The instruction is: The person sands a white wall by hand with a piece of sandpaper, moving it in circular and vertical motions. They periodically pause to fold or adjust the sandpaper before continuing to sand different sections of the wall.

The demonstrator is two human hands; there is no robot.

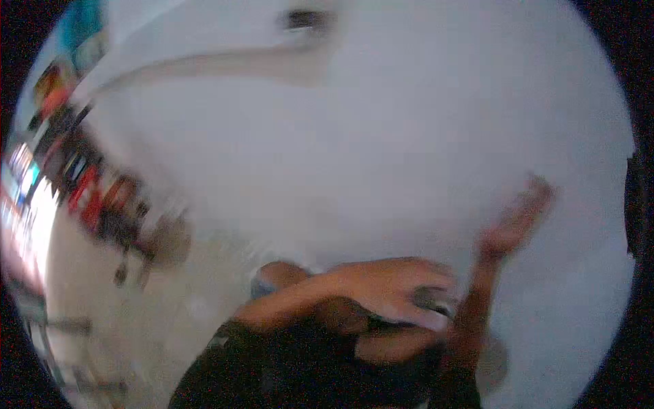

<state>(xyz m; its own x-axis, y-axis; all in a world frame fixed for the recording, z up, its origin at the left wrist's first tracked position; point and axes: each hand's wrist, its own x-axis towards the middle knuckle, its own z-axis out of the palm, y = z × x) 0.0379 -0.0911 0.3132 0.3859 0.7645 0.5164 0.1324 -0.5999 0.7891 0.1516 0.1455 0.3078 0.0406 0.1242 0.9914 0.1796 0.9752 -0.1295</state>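
Observation:
My left hand [388,290] reaches across my body from the lower left, its fingers curved around a small grey and whitish thing [432,300]. What that thing is I cannot make out through the blur. It lies close to my right forearm [473,313]; whether they touch is unclear. Farther right, my right hand [516,221] is raised in front of the pale wall [381,150]. Its fingers look stretched out and appear to hold nothing, though motion smears them. My bare knee [283,274] shows beyond my left forearm.
A blurred dark box [305,19] is high up, above a beige strip [225,65]. Cluttered red and dark items [95,198] line the left, near a round brown shape [170,238] and the pale floor [197,307]. Bright light comes from the far left.

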